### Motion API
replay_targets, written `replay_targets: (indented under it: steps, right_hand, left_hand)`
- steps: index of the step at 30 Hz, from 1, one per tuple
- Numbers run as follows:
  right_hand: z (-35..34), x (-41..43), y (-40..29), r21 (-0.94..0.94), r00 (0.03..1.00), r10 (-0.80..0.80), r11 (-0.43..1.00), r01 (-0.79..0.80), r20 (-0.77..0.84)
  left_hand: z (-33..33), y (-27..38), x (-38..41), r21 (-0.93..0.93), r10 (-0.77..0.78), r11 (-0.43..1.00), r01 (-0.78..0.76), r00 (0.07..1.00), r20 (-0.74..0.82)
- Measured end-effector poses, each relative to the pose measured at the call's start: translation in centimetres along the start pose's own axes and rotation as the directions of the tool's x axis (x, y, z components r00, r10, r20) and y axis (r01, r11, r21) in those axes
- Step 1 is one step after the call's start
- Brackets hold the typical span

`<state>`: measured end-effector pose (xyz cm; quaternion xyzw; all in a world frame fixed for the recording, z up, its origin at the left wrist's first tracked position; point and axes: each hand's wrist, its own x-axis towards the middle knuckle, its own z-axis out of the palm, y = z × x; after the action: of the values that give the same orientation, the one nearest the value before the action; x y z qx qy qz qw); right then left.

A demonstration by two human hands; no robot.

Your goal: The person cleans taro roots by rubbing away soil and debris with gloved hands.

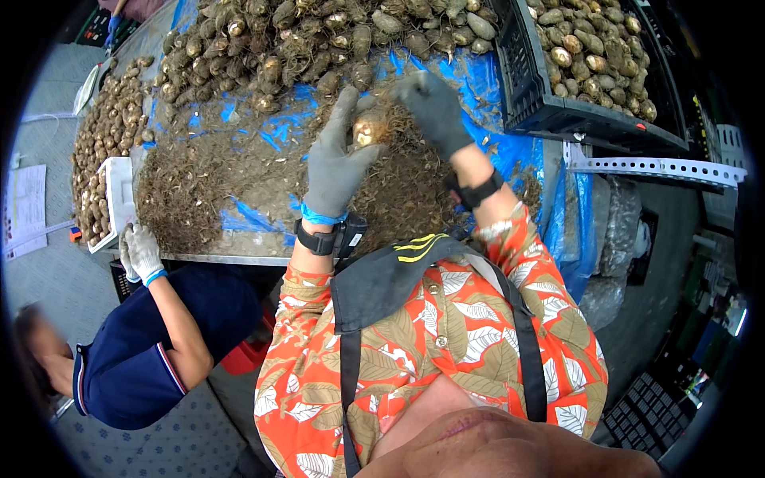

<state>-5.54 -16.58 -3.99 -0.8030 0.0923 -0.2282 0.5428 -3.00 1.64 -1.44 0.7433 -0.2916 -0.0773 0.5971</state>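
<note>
My left hand (334, 170), in a grey glove, grips a round, taro-like corm (367, 129). The corm's pale cut end faces up, and brown root fibres cling to its right side. Close to its right, my right hand (435, 113) is raised in a matching glove. Its fingers are curled and blurred, so I cannot tell whether fibres are pinched in them. Beneath both hands spreads a mat of loose brown root fibres (406, 191). Beyond them lies a large heap of hairy corms (269, 45) on the table.
A black plastic crate (597, 119) of cleaner corms (597, 51) stands at the right. Small corms (113, 119) cover the table's left end beside a white plastic container (122, 188). A co-worker's gloved hand (142, 254) rests there. Torn blue sheeting (478, 83) covers the table; a perforated metal bar (663, 168) juts out right.
</note>
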Motion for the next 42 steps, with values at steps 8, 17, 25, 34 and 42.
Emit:
replay_targets:
  steps: [8, 17, 25, 34, 42]
  right_hand:
    - [0.5, -2.3, -2.3, -0.015, 0.975, -0.217, 0.976, 0.218, 0.043]
    - [-1.3, -1.0, 2.7, -0.199, 0.957, -0.124, 0.964, 0.179, 0.26]
    - [-1.2, -0.1, 3.3, 0.019, 0.991, 0.105, 0.994, -0.107, 0.077]
    - [-1.3, -0.5, 1.5, -0.027, 0.957, -0.267, 0.962, 0.271, 0.114]
    - [0.0, -1.6, -2.2, 0.232, 0.97, -0.098, 0.972, 0.045, 0.221]
  left_hand:
    - [-0.2, 0.2, 0.5, 0.065, 0.008, 0.998, -0.006, 0.999, -0.036]
    - [-0.8, -0.8, 0.6, 0.084, 0.083, 0.993, -0.078, 0.995, -0.054]
    - [-0.4, -0.9, 0.1, -0.266, -0.19, 0.95, 0.165, 0.979, -0.071]
    - [-0.7, 0.5, 0.3, -0.112, -0.117, 0.987, 0.113, 0.993, -0.028]
    - [0.1, 0.7, 0.3, -0.245, -0.228, 0.943, 0.225, 0.974, 0.018]
